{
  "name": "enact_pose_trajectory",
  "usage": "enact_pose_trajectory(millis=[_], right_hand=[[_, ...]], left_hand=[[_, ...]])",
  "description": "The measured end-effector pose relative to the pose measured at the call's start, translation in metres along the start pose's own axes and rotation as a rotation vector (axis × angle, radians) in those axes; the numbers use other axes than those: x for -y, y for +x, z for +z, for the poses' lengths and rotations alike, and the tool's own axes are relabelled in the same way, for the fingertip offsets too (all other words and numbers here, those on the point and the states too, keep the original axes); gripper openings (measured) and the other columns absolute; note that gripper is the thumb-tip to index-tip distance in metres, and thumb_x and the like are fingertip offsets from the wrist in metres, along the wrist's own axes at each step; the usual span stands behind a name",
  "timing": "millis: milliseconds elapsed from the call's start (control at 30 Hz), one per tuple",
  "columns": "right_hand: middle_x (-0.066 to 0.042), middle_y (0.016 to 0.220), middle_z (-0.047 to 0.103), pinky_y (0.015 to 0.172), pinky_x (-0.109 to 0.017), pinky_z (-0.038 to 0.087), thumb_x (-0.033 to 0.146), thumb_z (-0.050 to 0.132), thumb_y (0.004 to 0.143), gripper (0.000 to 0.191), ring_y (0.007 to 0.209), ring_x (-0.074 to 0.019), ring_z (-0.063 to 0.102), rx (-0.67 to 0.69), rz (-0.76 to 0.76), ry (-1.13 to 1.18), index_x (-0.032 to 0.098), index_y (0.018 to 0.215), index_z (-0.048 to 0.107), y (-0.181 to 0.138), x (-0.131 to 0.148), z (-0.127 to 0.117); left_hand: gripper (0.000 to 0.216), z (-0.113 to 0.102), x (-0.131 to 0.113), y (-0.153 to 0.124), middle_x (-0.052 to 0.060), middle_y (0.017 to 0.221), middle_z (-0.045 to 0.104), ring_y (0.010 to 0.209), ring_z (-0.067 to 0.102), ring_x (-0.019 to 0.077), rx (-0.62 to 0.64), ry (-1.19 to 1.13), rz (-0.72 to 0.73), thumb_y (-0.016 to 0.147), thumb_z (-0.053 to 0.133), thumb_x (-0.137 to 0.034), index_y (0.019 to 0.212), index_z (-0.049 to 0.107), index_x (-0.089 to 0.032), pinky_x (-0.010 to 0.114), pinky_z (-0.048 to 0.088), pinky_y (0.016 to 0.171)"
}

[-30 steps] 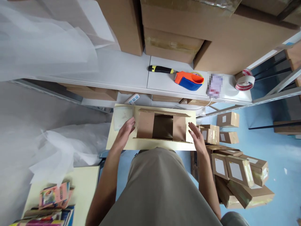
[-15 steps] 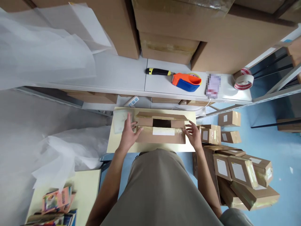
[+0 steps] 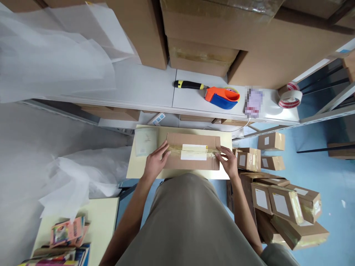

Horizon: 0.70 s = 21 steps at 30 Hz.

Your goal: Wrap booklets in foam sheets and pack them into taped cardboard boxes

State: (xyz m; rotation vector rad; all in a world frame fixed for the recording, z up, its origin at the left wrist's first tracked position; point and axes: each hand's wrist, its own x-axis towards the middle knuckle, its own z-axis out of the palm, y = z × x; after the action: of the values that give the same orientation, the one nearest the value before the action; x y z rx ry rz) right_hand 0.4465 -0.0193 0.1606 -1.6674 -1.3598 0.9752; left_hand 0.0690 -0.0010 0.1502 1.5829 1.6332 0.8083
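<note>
A brown cardboard box (image 3: 193, 139) lies on a small pale yellow table (image 3: 133, 168) in front of me, its top flaps folded shut, with clear tape and a white label across the seam. My left hand (image 3: 155, 162) presses on the box's left end, fingers laid over the flap. At the right end my right hand (image 3: 227, 161) rests on the flap, fingers curved over the edge. A clear bag (image 3: 143, 141) lies flat on the table left of the box.
An orange and blue tape dispenser (image 3: 222, 96), a black and yellow handled tool (image 3: 189, 85) and a tape roll (image 3: 289, 96) sit on the white shelf (image 3: 144, 87). Large cartons stand behind. Small labelled boxes (image 3: 280, 201) pile at right. White wrapping paper (image 3: 66, 177) and books (image 3: 65, 236) lie at left.
The box was open with flaps spread. Both hands folded the near and far flaps over, and now they hold the closed top down.
</note>
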Motion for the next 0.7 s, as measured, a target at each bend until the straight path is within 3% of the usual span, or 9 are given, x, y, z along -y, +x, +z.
enact_pose_trajectory(millis=[200, 400, 700], right_hand=[[-0.01, 0.142, 0.076, 0.108, -0.055, 0.069, 0.066, 0.082, 0.092, 0.049, 0.128, -0.0342, 0.075, 0.002, 0.042, 0.052, 0.03, 0.124, 0.088, -0.002, -0.004, 0.005], [-0.011, 0.146, 0.075, 0.102, -0.055, 0.07, 0.068, 0.08, 0.093, 0.053, 0.123, -0.0349, 0.077, 0.034, 0.071, 0.005, 0.027, 0.125, 0.087, -0.003, -0.005, 0.005], [-0.015, 0.148, 0.072, 0.119, -0.062, 0.056, 0.06, 0.066, 0.104, 0.044, 0.138, -0.0391, 0.069, 0.049, -0.131, -0.228, 0.029, 0.133, 0.081, -0.001, 0.014, 0.002]], left_hand=[[0.054, 0.002, -0.001, -0.008, 0.007, 0.156, 0.07, 0.142, 0.068, 0.038, -0.035, 0.009, -0.018, 0.103, 0.061, -0.068, 0.135, 0.08, -0.029, 0.05, 0.053, 0.126], [0.049, 0.005, -0.002, -0.011, 0.009, 0.166, 0.06, 0.141, 0.069, 0.0386, -0.027, 0.077, -0.03, 0.107, 0.056, -0.061, 0.134, 0.079, -0.028, 0.051, 0.052, 0.125], [0.043, 0.003, -0.003, 0.002, 0.012, 0.158, 0.067, 0.147, 0.061, 0.0423, -0.092, 0.08, 0.098, 0.103, 0.061, -0.058, 0.128, 0.079, -0.028, 0.063, 0.047, 0.128]])
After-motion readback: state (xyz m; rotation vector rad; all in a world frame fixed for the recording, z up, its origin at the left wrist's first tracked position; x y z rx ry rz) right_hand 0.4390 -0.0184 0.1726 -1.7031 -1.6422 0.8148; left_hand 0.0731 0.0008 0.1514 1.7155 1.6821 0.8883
